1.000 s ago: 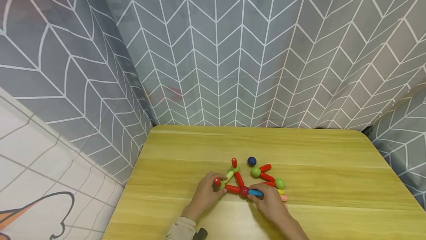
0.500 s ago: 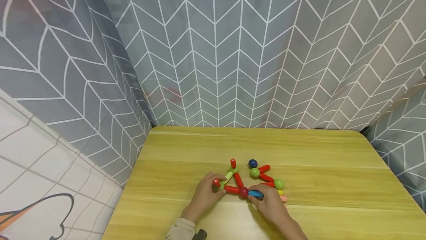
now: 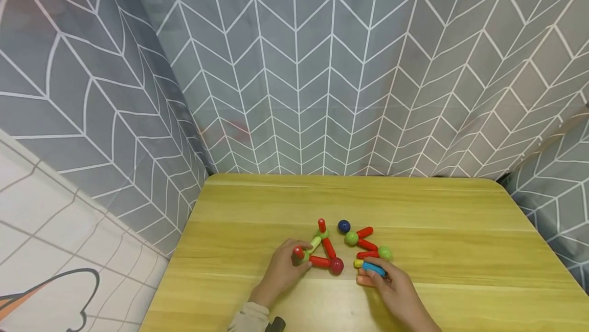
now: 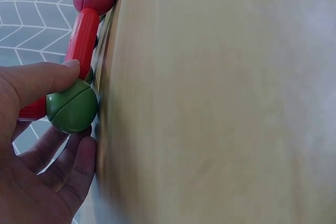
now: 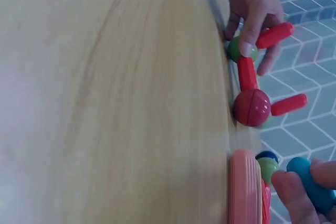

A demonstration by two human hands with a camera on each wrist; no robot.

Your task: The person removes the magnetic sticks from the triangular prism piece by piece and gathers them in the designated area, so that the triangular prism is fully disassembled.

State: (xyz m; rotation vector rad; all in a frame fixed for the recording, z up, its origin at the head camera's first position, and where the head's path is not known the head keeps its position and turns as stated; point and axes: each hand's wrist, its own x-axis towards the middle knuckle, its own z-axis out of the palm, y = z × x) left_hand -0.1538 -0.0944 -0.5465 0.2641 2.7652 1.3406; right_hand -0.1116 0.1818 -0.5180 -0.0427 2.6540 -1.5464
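At the left of a small triangle of rods and balls, my left hand (image 3: pixel 280 272) grips a green ball (image 4: pixel 73 106) between thumb and fingers. Red rods (image 3: pixel 319 261) run from a dark red ball (image 3: pixel 337 266) to the two green corners, a pale yellow-green rod (image 3: pixel 315 244) joins those corners, and a red rod stands up from each. My right hand (image 3: pixel 397 287) pinches a blue rod (image 3: pixel 374 269) between thumb and fingers. It hovers close over a yellow rod (image 3: pixel 358 263) and pink rods (image 3: pixel 365 281), partly hiding them.
Behind the right hand lies a group of red rods (image 3: pixel 368 245) with green balls (image 3: pixel 352 238). A dark blue ball (image 3: pixel 343 226) sits beside it. The wooden table (image 3: pixel 460 229) ends at a grey patterned curtain (image 3: pixel 313 91).
My right hand has moved right with the blue rod, away from the dark red ball to the yellow and pink rods. The left hand stays on the triangle's corner.
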